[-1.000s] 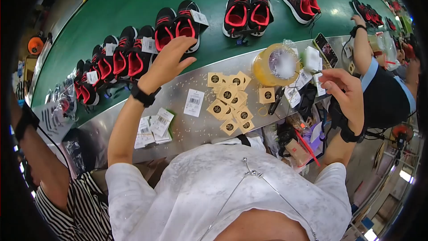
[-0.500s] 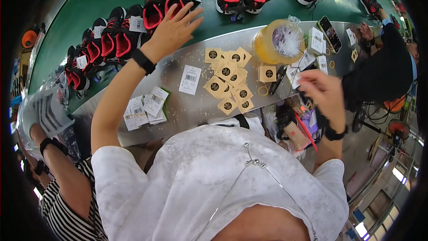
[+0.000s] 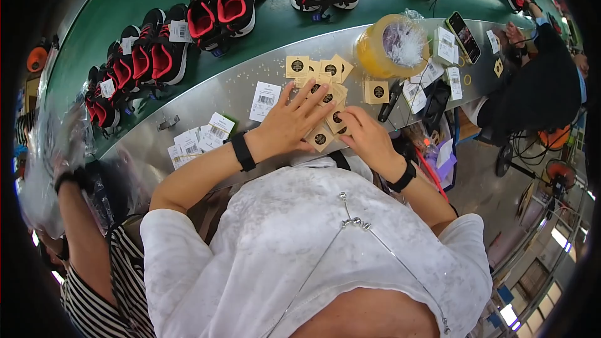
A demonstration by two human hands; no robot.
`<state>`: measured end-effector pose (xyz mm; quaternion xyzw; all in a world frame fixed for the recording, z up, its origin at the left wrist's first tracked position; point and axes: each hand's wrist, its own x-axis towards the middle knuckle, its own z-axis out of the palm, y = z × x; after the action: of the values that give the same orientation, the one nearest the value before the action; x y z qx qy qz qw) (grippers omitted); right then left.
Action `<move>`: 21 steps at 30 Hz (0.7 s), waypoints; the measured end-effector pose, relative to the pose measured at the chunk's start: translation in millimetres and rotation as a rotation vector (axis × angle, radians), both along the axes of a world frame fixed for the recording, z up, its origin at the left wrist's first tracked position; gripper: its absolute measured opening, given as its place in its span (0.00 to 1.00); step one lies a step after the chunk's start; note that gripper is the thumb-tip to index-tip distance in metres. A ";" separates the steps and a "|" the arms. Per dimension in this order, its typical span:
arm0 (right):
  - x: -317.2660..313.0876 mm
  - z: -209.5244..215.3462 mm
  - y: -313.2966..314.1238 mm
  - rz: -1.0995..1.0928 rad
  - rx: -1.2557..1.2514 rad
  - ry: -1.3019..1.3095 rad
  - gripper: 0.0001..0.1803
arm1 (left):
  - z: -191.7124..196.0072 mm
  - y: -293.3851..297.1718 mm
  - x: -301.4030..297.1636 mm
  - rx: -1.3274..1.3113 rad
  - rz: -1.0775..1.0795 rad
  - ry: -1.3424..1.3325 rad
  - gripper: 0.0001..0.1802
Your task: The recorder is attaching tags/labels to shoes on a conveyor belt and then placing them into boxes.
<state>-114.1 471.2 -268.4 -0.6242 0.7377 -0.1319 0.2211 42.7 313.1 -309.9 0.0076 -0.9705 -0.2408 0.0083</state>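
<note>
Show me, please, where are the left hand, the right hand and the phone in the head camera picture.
Left hand (image 3: pixel 283 128): head view, on the back of the hand.
Right hand (image 3: pixel 372 141): head view, on the back of the hand.
Phone (image 3: pixel 463 37): head view, on its screen.

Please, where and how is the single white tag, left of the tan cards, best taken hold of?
Probably pinched by its left edge, coming from the left: the white tag lies flat with that edge uncovered, while the left hand and tan cards crowd its right.
</note>
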 end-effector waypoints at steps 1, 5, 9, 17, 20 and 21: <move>0.2 -2.2 -4.4 -0.010 -0.020 0.006 0.24 | -1.8 -1.6 -1.1 0.001 0.015 0.011 0.59; -7.1 -8.4 -27.3 -0.055 -0.070 0.065 0.23 | -1.0 -10.5 -10.6 -0.016 0.129 0.014 0.58; -20.3 -9.9 -40.1 -0.076 -0.096 0.052 0.25 | -4.6 -24.5 -21.1 -0.061 0.219 0.031 0.59; -35.3 -2.7 -74.0 0.106 0.009 0.125 0.50 | -8.0 -30.1 -42.0 0.037 0.266 -0.072 0.68; -34.9 -9.7 -77.8 0.147 0.160 0.214 0.59 | -10.6 -21.8 -43.5 0.025 0.275 -0.039 0.69; -34.9 -12.0 -76.5 0.149 0.161 0.212 0.59 | -11.7 -18.4 -44.0 0.026 0.277 -0.042 0.69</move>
<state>-149.0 394.7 -280.4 -0.6678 0.7168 0.0110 0.2006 -1.2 294.7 -321.6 0.1465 -0.9569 -0.2497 0.0212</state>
